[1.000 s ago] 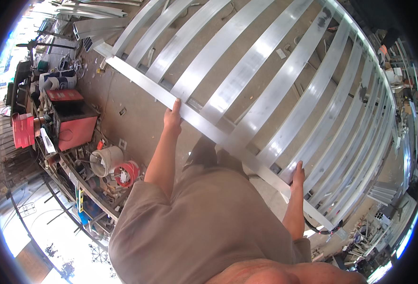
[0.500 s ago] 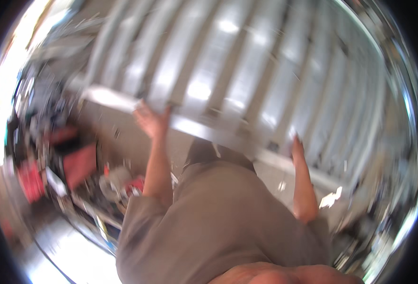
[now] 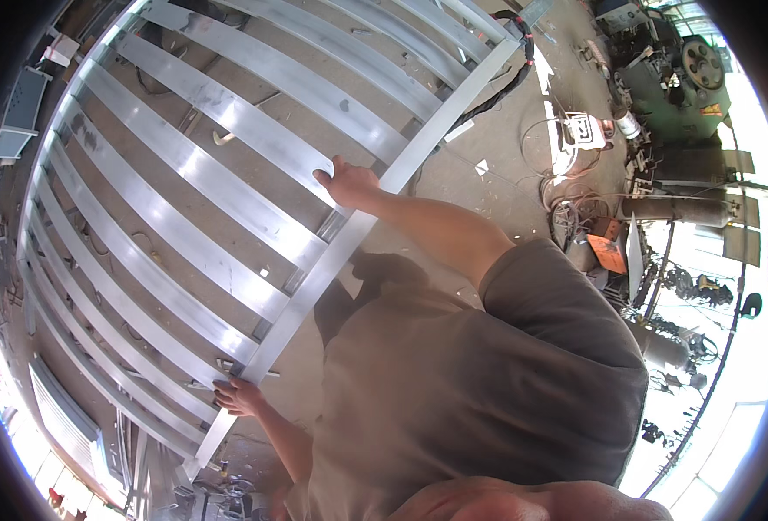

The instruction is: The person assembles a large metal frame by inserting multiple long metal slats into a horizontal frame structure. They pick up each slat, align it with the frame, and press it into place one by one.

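Both hands gripped the edge rail of the slatted metal frame (image 3: 228,200) above the workshop floor, right hand (image 3: 347,184) fingers curled on it, left hand (image 3: 238,395) seemingly clamped too; stiff, bulky, probably heavy.

The metal frame (image 3: 228,174) is bright silver with evenly spaced slats. The shirt (image 3: 471,382) is plain brown-grey. On the far right stand a dark green machine (image 3: 688,78) and an orange box (image 3: 610,253).
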The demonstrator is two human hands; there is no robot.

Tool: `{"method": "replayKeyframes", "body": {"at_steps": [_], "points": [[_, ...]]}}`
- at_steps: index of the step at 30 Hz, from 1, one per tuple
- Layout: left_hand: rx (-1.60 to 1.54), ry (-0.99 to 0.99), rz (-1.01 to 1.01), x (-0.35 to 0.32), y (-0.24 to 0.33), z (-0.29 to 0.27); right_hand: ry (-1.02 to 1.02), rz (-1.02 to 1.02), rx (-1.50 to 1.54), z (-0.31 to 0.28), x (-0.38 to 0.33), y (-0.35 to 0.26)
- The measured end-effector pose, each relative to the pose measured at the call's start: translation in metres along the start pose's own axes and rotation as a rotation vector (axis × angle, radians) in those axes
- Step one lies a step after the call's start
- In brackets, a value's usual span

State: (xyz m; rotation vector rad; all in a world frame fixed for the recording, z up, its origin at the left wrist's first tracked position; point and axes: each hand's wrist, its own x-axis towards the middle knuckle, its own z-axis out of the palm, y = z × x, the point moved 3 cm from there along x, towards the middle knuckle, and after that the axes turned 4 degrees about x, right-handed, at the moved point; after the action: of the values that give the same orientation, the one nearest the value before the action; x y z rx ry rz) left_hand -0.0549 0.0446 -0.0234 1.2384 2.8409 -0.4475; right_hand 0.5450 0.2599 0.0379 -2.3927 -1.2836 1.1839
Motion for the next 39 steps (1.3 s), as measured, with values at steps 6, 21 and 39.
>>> {"method": "replayKeyframes", "body": {"at_steps": [6,21,39], "points": [[-0.016,-0.023,0.012,0.007,0.0,-0.003,0.143,-0.136,-0.06,0.004,-0.007,0.004],[-0.279,-0.093,0.259,-0.033,-0.019,-0.046,0.585,-0.773,-0.342,0.057,-0.034,-0.011],[-0.708,0.207,0.775,0.067,-0.162,-0.01,-0.72,-1.563,-1.023,0.626,-0.352,-0.425]]}}
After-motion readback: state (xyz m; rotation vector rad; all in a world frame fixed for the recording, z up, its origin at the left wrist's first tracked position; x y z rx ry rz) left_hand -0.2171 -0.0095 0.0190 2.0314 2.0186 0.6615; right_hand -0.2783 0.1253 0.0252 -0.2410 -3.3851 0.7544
